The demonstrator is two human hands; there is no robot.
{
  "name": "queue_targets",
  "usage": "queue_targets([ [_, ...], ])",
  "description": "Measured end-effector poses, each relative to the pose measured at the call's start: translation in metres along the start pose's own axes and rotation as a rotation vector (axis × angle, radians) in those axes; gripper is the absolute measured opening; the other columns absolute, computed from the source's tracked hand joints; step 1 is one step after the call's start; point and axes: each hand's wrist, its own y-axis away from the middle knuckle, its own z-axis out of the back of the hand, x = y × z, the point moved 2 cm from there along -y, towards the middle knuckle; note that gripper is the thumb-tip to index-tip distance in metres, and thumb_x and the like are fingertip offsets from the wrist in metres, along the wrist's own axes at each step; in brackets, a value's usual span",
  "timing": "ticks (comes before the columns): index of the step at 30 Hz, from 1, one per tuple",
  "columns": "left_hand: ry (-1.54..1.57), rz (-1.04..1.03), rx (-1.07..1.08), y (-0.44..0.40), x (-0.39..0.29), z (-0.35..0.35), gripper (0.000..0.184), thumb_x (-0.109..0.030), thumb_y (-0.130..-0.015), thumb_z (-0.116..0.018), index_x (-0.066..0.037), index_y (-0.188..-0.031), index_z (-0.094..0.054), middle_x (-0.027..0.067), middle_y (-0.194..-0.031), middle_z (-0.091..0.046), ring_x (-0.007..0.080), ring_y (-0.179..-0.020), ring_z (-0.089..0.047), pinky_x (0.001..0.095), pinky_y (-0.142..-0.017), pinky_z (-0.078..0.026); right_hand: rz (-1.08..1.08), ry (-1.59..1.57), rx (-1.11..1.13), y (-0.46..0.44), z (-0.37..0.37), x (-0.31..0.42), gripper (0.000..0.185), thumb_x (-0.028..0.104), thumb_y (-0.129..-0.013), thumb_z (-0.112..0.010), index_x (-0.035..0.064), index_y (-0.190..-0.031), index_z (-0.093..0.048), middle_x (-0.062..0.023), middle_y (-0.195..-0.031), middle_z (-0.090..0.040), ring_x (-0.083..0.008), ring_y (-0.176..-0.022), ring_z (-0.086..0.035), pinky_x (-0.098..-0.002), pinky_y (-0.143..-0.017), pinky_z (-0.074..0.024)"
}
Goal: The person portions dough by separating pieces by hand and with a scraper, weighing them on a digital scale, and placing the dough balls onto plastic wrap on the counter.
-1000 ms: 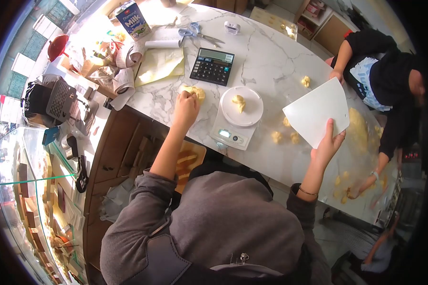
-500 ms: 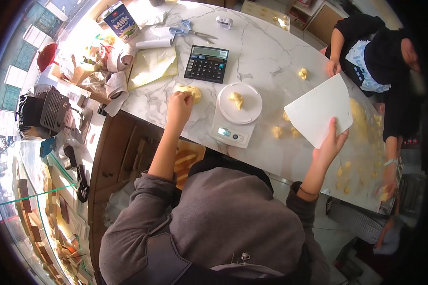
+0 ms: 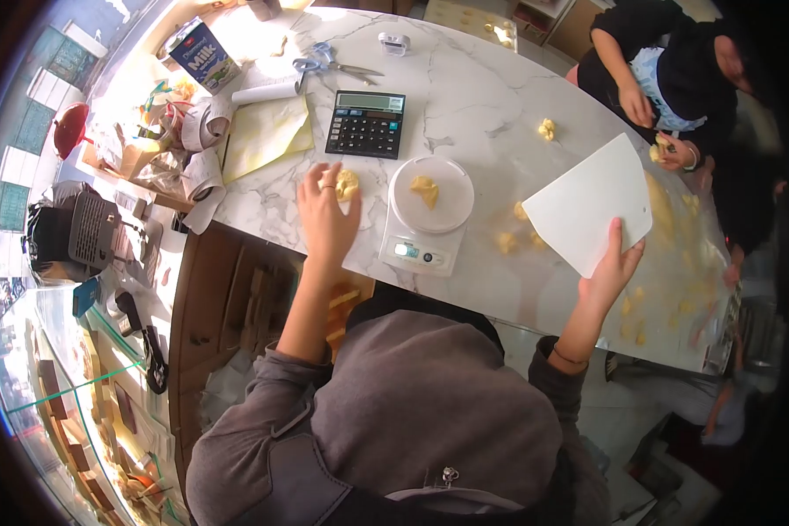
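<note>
Dough work on a table (image 3: pixel 478 96), being judged partway along. The left hand (image 3: pixel 327 217) is being held wide, fingers spread at a lump of dough (image 3: pixel 348 182); whether contact is being made cannot be told. Just to the right of that hand, a single dough piece (image 3: pixel 425 190) is being carried on a lit scale (image 3: pixel 445 247). By the right hand (image 3: pixel 612 270), a white sheet (image 3: pixel 592 209) is being gripped at its near edge. To the left of the right hand, small separate pieces (image 3: pixel 507 242) are being partly screened by the sheet; these are being counted as done. The lump is being counted as undivided and left over; the piece on the scale, as in process.
</note>
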Motion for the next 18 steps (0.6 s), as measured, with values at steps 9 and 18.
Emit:
queue_targets([
  [9,0.226,-0.253,0.332,-0.006,-0.065,-0.057,0.045,-0.005,-0.068,-0.067,0.000,-0.111,-0.058,0.0131,-0.101,-0.058,0.0282,-0.093,-0.054,0.0342,-0.081,-0.045,-0.048,-0.029,-0.091,0.000,0.044,0.002,0.058,0.016,-0.084,-0.062,-0.0007,-0.131,-0.032,-0.0129,-0.123,-0.047,-0.0216,-0.109,-0.049,-0.0340,-0.090,-0.0411],
  [18,0.522,0.015,0.414,0.004,-0.069,-0.022,0.017,-0.006,-0.071,-0.061,0.001,-0.086,-0.064,0.0118,-0.069,-0.060,0.0173,-0.055,-0.053,0.0267,-0.055,-0.046,-0.085,-0.034,-0.291,-0.004,0.126,0.002,0.060,0.017,-0.085,-0.060,-0.0036,-0.132,-0.030,-0.0154,-0.122,-0.046,-0.0233,-0.109,-0.050,-0.0346,-0.091,-0.0417],
])
